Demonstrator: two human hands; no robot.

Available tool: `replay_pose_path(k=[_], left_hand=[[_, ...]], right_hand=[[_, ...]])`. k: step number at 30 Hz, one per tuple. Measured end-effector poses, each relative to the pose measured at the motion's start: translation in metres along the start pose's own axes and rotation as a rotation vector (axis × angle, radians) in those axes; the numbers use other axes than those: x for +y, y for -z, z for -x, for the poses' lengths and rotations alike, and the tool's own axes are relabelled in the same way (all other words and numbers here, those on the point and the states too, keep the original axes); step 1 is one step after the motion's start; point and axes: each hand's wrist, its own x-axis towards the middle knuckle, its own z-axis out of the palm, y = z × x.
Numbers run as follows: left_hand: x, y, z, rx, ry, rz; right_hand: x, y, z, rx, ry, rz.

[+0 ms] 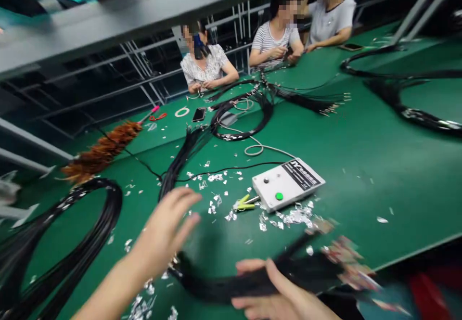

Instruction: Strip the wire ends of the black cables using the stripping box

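My right hand (274,288) is wrapped round a thick bundle of black cables (212,284) at the near edge of the table. Its thumb lies on top and its fingers pass beneath. The bundle's right end fans out into pale and reddish tips, smeared by motion. My left hand (166,226) hovers over the table with fingers apart and nothing between them, above the bundle's left end. Beyond my hands stands a white box (270,185) with a green button, with yellow clips (246,203) at its left side.
Bits of silvery foil (296,215) litter the green table (361,166). A coil of black cables (115,204) lies left; another cable coil (269,113) lies farther back. A brown feather duster (104,151) rests at the left edge. Three people sit across the table. A grey shelf (151,5) crosses above.
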Motion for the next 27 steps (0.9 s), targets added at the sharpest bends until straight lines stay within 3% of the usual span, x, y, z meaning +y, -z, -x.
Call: replay_pose_path(k=[3, 5, 8, 12, 14, 17, 19, 23, 27], left_hand=[[0.062, -0.046, 0.039, -0.207, -0.011, 0.164], [0.077, -0.065, 0.055, -0.212, -0.004, 0.134], [0.055, -0.066, 0.067, -0.086, -0.161, 0.03], [0.005, -0.046, 0.082, -0.059, -0.27, -0.052], [-0.003, -0.041, 0.088, -0.084, -0.195, -0.037], [0.012, -0.046, 0.079, -0.135, 0.049, 0.11], [0.032, -0.055, 0.062, -0.177, 0.137, 0.272], [0.061, -0.073, 0.027, -0.185, 0.2, 0.522], [0.064, -0.08, 0.016, -0.087, 0.316, 0.682]], right_hand=[[0.001, -0.02, -0.029, -0.117, 0.04, -0.076], [-0.004, -0.018, -0.026, -0.163, 0.0, 0.071], [-0.027, -0.003, 0.008, -0.198, -0.151, 0.481], [-0.077, 0.011, 0.047, -0.358, -0.173, 0.676], [-0.094, 0.015, 0.044, -0.221, -0.063, 0.721], [-0.096, 0.02, 0.016, 0.082, 0.222, 0.881], [-0.087, 0.022, -0.007, 0.185, 0.386, 1.006], [-0.067, 0.022, -0.039, 0.192, 0.56, 1.112], [-0.06, 0.019, -0.042, 0.154, 0.534, 1.118]])
